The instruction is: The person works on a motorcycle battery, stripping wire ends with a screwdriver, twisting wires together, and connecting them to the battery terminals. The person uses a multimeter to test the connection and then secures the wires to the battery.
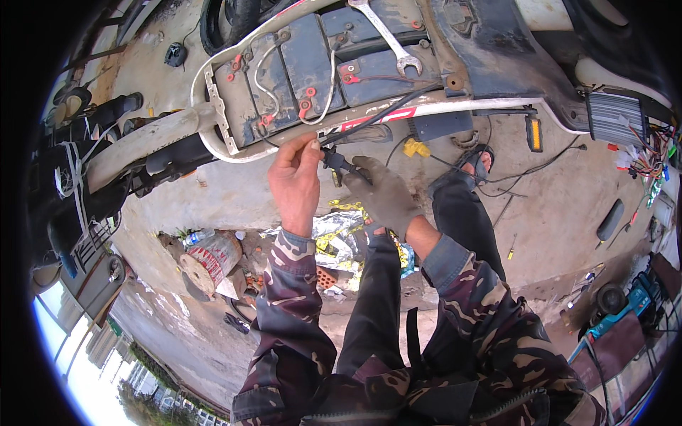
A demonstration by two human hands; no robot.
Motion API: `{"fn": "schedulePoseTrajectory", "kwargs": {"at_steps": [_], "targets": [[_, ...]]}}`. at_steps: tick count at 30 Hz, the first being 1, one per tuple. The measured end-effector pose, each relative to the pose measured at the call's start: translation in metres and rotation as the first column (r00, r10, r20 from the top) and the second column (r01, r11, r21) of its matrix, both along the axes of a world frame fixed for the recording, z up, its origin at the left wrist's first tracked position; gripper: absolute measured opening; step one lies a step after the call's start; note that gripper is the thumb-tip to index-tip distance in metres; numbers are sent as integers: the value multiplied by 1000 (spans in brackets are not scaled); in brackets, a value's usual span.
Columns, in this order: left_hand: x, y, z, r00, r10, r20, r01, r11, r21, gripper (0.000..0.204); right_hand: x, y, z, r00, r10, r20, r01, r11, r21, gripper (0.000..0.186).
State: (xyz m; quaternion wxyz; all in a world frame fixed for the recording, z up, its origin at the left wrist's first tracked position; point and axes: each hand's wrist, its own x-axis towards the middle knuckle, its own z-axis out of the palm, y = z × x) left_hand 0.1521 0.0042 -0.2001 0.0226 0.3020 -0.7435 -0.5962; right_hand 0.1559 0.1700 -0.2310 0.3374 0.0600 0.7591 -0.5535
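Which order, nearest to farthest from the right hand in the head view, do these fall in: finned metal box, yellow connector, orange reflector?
From the gloved right hand:
1. Yellow connector: just beyond it, slightly right.
2. Orange reflector: farther right.
3. Finned metal box: far right, beside bundled wires.

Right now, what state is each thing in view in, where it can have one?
Black plastic connector: held between both hands; whether plugged together, unclear.
Bare left hand: fingers pinched at the connector's end.
Grey-gloved right hand: closed around the connector's cable end.
Black rectangular batteries: uncovered, seated inside the white curved frame.
Silver steel wrench: lying across the batteries, not held.
Thin multicoloured wires: loosely spread out.
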Motion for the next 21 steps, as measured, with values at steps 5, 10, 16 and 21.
{"fn": "schedulePoseTrajectory", "kwargs": {"at_steps": [5, 10, 16, 21], "targets": [[-47, 5, 9, 959, -249, -134, 187, 914, -359, 20, 0, -1, -3, 997, -11, 74, 17, 997, -79, 51], [-101, 10, 12, 870, -492, -47, 343, 670, -659, 19, 4, 0, -8, 997, 5, 74, 2, 996, -89, 51], [-115, 4, 15, 798, -601, 40, 425, 515, -744, 16, 7, 0, -20, 995, -42, 90, 60, 977, -204, 49], [-102, 9, 21, 819, -572, -44, 391, 612, -687, 13, 7, 1, -25, 983, -100, 153, 140, 949, -284, 46]]}}
